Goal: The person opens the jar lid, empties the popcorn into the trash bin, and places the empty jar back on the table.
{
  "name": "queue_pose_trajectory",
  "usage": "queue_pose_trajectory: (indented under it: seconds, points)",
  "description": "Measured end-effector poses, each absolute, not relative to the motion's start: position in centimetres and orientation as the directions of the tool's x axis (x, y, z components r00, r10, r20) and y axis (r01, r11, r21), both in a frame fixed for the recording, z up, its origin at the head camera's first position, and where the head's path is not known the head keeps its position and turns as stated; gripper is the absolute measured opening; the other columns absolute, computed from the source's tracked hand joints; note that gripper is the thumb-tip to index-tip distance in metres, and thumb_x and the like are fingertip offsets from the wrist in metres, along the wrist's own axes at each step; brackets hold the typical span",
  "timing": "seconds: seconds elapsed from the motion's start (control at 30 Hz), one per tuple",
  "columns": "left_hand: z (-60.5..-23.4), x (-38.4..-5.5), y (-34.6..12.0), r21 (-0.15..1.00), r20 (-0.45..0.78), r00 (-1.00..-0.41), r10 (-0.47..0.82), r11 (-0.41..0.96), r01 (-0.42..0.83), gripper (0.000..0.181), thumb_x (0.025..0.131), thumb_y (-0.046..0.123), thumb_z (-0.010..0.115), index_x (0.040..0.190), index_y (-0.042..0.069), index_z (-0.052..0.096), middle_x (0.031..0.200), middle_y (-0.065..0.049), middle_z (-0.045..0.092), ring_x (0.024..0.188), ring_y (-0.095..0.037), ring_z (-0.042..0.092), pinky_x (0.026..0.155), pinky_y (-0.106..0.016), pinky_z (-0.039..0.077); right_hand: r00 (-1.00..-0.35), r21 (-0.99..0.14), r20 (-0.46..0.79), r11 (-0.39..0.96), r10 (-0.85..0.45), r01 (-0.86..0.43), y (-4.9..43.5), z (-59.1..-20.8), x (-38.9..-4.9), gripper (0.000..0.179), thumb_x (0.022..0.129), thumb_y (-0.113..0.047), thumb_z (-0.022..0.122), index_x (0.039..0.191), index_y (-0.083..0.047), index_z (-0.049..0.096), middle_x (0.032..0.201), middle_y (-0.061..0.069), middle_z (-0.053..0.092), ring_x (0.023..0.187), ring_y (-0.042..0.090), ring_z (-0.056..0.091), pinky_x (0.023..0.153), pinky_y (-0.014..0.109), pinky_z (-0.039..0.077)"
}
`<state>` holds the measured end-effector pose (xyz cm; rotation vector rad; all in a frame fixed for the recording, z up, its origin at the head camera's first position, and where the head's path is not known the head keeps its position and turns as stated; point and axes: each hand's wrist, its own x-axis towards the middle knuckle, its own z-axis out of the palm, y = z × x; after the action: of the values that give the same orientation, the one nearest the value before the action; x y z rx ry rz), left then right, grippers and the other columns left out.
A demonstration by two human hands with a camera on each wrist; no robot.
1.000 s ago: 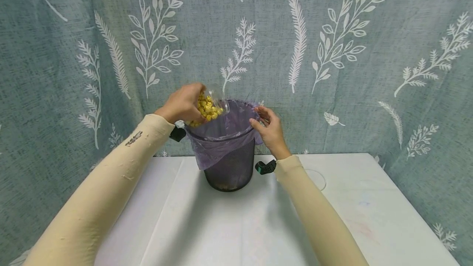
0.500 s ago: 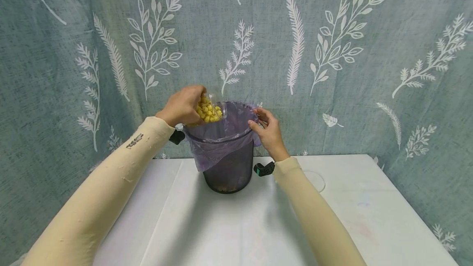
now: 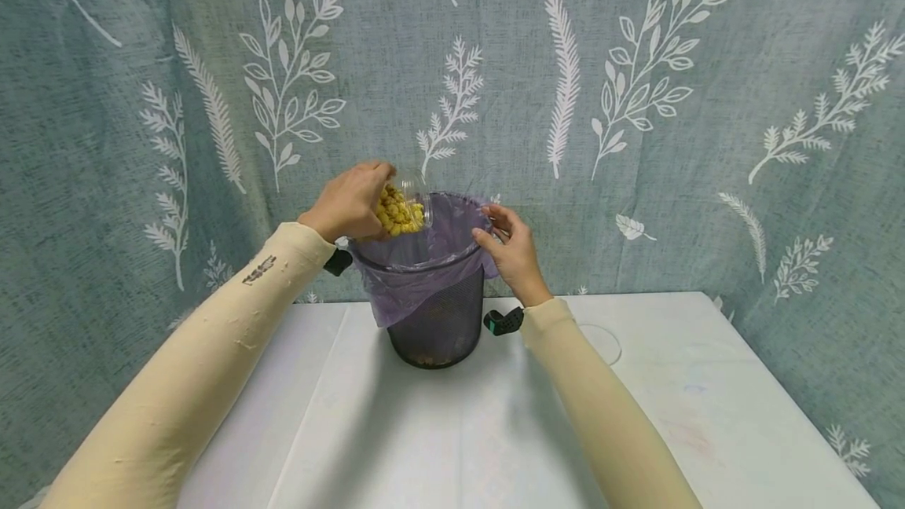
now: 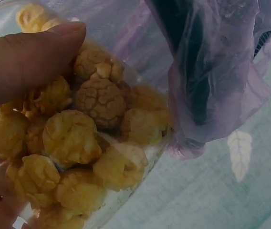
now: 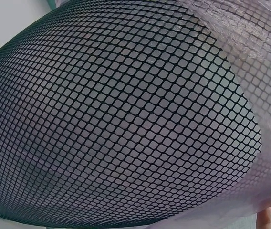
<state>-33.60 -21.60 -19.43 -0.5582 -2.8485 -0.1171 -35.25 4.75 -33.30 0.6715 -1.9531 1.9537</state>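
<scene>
My left hand grips a clear plastic jar, tipped nearly on its side over the left part of a black mesh trash bin. Yellow popcorn fills much of the jar, and the left wrist view shows the round pieces close up under my thumb. A purple trash bag lines the bin and folds down over its rim. On the opposite side my right hand holds the rim and bag between thumb and fingers. Its fingertips show at the right wrist view's lower corner.
The bin stands on a white-covered table near its back edge. Behind hangs a grey-green curtain with white leaf prints. A thin white ring lies on the table right of the bin.
The jar has tilted further, its mouth now facing more to the right over the bin. My right hand stays at the rim. The whole view has shifted slightly.
</scene>
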Motion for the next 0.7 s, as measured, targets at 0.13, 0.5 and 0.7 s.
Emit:
queue_pose_trajectory:
  seconds: [0.13,0.5,0.7]
  points:
    - [-19.33,-33.53,-21.47,0.009,0.239,-0.896,0.374,0.922,0.387,0.11,0.059,0.015,0.102,0.151,-0.003,0.045,0.143,-0.022,0.053,0.135,-0.042,0.049,0.107,-0.06,0.046,-0.845,-0.853,0.522,-0.038,-0.116,-0.521,4.77,-33.35,-35.38,0.058,0.103,-0.008,0.068,0.153,0.007,0.043,0.151,0.019,0.052,0.143,0.032,0.047,0.121,0.037,0.036]
    - [-19.21,-33.44,-21.31,-0.031,0.219,-0.9,0.378,0.924,0.38,0.105,0.061,0.001,0.093,0.153,-0.001,0.044,0.145,-0.021,0.052,0.137,-0.043,0.046,0.106,-0.059,0.046,-0.839,-0.847,0.531,-0.065,-0.117,-0.527,4.78,-33.3,-35.43,0.057,0.103,-0.007,0.068,0.152,0.008,0.043,0.151,0.023,0.051,0.143,0.036,0.046,0.121,0.041,0.035]
    - [-19.27,-33.29,-21.15,-0.031,0.232,-0.897,0.377,0.924,0.38,0.104,0.059,0.002,0.094,0.152,0.001,0.046,0.143,-0.019,0.055,0.135,-0.042,0.048,0.107,-0.061,0.046,-0.843,-0.851,0.525,-0.063,-0.115,-0.521,4.79,-33.32,-35.3,0.057,0.103,-0.007,0.068,0.153,0.007,0.044,0.151,0.021,0.051,0.143,0.035,0.046,0.121,0.04,0.035]
